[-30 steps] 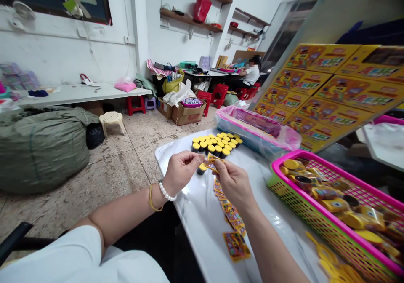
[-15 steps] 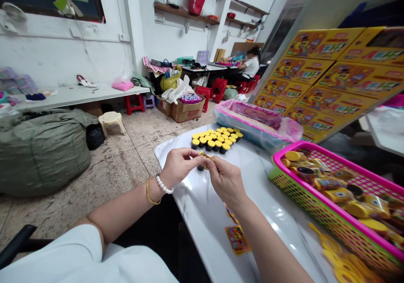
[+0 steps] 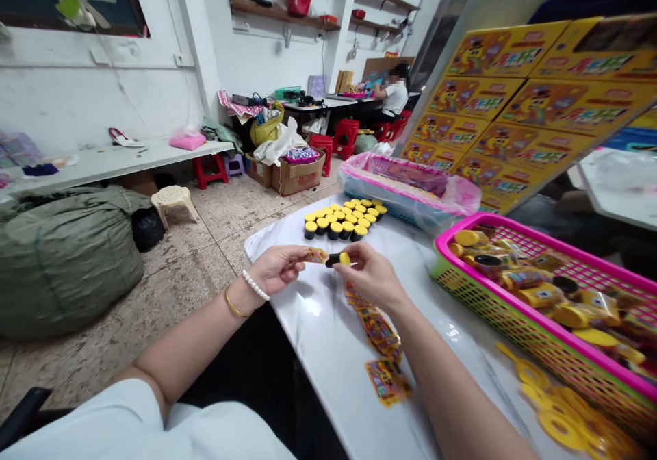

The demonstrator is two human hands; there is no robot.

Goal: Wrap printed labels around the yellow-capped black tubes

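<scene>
My left hand (image 3: pixel 277 270) pinches a small orange-and-yellow printed wrapper sleeve (image 3: pixel 315 255). In the fingers of my right hand (image 3: pixel 377 276) is a small black tub with a yellow lid (image 3: pixel 335 260), held on its side. Its black end faces the sleeve and lies close against it; whether it is inside I cannot tell. Behind the hands, several like tubs (image 3: pixel 335 229) stand upright in rows on the white marbled table (image 3: pixel 328 350). A trail of printed sleeves (image 3: pixel 378 330) lies under and beside my right forearm, with one sleeve (image 3: pixel 386 382) nearer to me.
To the right, a pink-and-green basket (image 3: pixel 493 316) holds several wrapped tubs. Yellow ring-shaped plastic pieces (image 3: pixel 562 422) lie before it. Behind stand a plastic-lined basket (image 3: pixel 410 217) and stacked yellow boxes (image 3: pixel 493 114). A person (image 3: pixel 395 97) sits at a far table.
My hands have moved apart; earlier both fingertips met at the sleeve. The black tub, earlier below the fingers, is now up in my right hand. The view has shifted slightly.
</scene>
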